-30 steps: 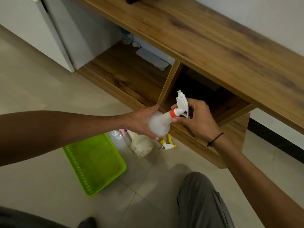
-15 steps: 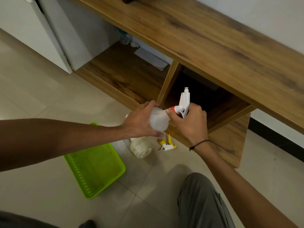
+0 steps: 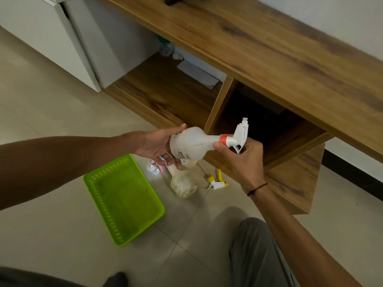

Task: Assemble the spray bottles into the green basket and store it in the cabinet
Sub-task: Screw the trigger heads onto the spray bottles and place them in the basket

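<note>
1. Basket, green, sits on the floor at your 7 o'clock.
2. Your left hand cups the base of the bottle with loosely straight fingers.
3. Your right hand is clamped round the sprayer, at 12 o'clock.
4. Second bottle lies below, near the yellow nozzle.

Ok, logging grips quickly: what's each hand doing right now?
Left hand: fingers mostly straight, cupping the base of the white spray bottle.
Right hand: gripping the bottle's neck at the orange collar.
</note>
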### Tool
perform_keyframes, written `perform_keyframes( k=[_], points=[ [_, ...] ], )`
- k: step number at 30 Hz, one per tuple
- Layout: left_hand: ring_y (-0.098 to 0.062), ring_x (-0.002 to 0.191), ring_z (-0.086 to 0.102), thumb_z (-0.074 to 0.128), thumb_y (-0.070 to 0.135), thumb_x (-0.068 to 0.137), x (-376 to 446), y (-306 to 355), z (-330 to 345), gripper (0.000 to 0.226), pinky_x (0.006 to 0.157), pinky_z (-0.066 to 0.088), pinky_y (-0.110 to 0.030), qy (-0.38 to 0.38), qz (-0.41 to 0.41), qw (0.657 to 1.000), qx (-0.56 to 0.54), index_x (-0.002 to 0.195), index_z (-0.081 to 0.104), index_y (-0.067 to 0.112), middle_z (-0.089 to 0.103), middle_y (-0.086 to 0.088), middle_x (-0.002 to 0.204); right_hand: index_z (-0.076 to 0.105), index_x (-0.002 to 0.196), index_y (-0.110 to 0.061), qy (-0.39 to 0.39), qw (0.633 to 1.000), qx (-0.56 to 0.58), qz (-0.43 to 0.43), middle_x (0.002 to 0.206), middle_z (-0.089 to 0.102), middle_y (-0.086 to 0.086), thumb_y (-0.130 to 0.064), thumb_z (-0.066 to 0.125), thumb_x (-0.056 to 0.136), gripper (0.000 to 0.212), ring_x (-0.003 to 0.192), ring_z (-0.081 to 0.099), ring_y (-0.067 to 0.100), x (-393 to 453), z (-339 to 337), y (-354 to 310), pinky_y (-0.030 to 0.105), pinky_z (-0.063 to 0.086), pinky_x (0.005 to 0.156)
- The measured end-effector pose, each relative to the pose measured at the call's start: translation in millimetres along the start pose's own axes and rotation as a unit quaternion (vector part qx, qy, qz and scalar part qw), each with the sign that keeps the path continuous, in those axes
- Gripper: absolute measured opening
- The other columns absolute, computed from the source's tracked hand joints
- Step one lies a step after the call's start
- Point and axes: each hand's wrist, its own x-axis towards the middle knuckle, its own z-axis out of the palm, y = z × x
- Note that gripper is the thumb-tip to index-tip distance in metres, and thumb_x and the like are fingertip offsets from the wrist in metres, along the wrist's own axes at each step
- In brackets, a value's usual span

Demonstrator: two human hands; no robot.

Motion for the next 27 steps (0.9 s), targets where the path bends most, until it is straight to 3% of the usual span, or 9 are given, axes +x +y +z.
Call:
perform_keyframes(
  k=[3, 6, 8, 11, 13, 16, 19, 22, 27],
  points=[
    [-0.020, 0.071, 0.063, 0.056, 0.082, 0.087, -8.1, -3.7, -4.4, 0.090, 0.057, 0.052, -0.028, 0.017, 0.033, 0.999, -0.040, 0.133, 0.067, 0.006, 0.071, -0.019, 0.107, 0.076, 0.098, -0.016, 0.000, 0.999, 0.034, 0.012, 0.095, 0.079, 0.007, -0.052, 0.083, 0.074, 0.044, 0.090, 0.078, 0.025, -6.3, 4.0, 4.4, 0.050, 0.066, 0.080],
    [-0.026, 0.104, 0.076, 0.094, 0.036, 0.075, -19.7, -8.7, -16.3, 0.076, 0.075, 0.064, -0.034, 0.008, 0.090, 0.996, -0.011, 0.141, 0.058, 0.023, 0.072, -0.013, 0.125, 0.076, 0.096, -0.018, -0.002, 0.992, 0.103, 0.069, 0.095, 0.081, 0.004, -0.041, 0.085, 0.073, 0.034, 0.091, 0.081, 0.025, -13.3, 6.6, 12.6, 0.049, 0.067, 0.078],
    [-0.035, 0.128, 0.068, 0.092, 0.008, 0.077, -23.0, -11.0, -21.7, 0.086, 0.094, 0.063, -0.047, -0.003, 0.110, 0.994, -0.007, 0.148, 0.051, 0.033, 0.061, -0.013, 0.143, 0.077, 0.092, -0.022, -0.001, 0.986, 0.140, 0.086, 0.097, 0.082, 0.006, -0.036, 0.086, 0.073, 0.025, 0.090, 0.081, 0.027, -17.4, 11.1, 13.5, 0.047, 0.068, 0.078],
    [-0.049, 0.135, 0.059, 0.096, 0.021, 0.077, -27.3, -12.7, -20.8, 0.082, 0.102, 0.059, -0.054, -0.057, 0.104, 0.993, -0.026, 0.146, 0.057, 0.038, 0.054, -0.026, 0.150, 0.078, 0.091, -0.025, -0.006, 0.985, 0.157, 0.073, 0.098, 0.081, 0.008, -0.032, 0.086, 0.075, 0.019, 0.092, 0.081, 0.029, -17.4, 17.8, 9.2, 0.042, 0.067, 0.077],
    [-0.054, 0.132, 0.059, 0.100, 0.028, 0.070, -30.3, -14.2, -16.7, 0.077, 0.101, 0.060, -0.052, -0.045, 0.100, 0.994, 0.009, 0.137, 0.064, 0.044, 0.056, -0.033, 0.145, 0.078, 0.091, -0.026, -0.031, 0.984, 0.157, 0.072, 0.098, 0.081, 0.005, -0.033, 0.086, 0.074, 0.019, 0.093, 0.081, 0.027, -14.9, 17.5, 5.9, 0.038, 0.067, 0.075],
    [-0.037, 0.124, 0.070, 0.103, 0.026, 0.063, -31.2, -12.1, -15.4, 0.091, 0.092, 0.065, -0.048, 0.006, 0.117, 0.992, 0.040, 0.141, 0.058, 0.040, 0.066, -0.018, 0.136, 0.077, 0.094, -0.015, -0.050, 0.987, 0.136, 0.066, 0.096, 0.080, 0.007, -0.033, 0.087, 0.073, 0.030, 0.090, 0.081, 0.027, -14.4, 12.2, 7.5, 0.036, 0.067, 0.072],
    [-0.032, 0.119, 0.073, 0.096, 0.006, 0.073, -31.9, -6.8, -15.8, 0.089, 0.087, 0.065, -0.045, 0.007, 0.143, 0.989, 0.035, 0.146, 0.051, 0.030, 0.065, -0.011, 0.133, 0.079, 0.090, -0.019, -0.048, 0.983, 0.163, 0.075, 0.096, 0.080, 0.011, -0.031, 0.088, 0.071, 0.025, 0.091, 0.081, 0.031, -17.3, 11.6, 9.6, 0.038, 0.067, 0.071],
    [-0.033, 0.125, 0.069, 0.086, -0.013, 0.077, -31.3, -5.8, -5.7, 0.089, 0.091, 0.064, -0.051, 0.026, 0.175, 0.984, 0.028, 0.147, 0.047, 0.026, 0.057, -0.015, 0.142, 0.080, 0.082, -0.029, -0.046, 0.977, 0.192, 0.083, 0.094, 0.081, 0.002, -0.031, 0.088, 0.070, 0.015, 0.090, 0.081, 0.030, -19.7, 16.2, 10.7, 0.031, 0.066, 0.069],
    [-0.028, 0.109, 0.077, 0.079, -0.022, 0.079, -23.6, -11.6, 7.6, 0.090, 0.073, 0.067, -0.040, 0.050, 0.196, 0.979, 0.006, 0.149, 0.042, 0.023, 0.053, -0.017, 0.140, 0.073, 0.097, -0.020, -0.011, 0.972, 0.208, 0.107, 0.097, 0.082, -0.002, -0.030, 0.086, 0.070, 0.031, 0.093, 0.081, 0.027, -24.2, 19.1, 20.1, 0.033, 0.067, 0.075]
  ],
)
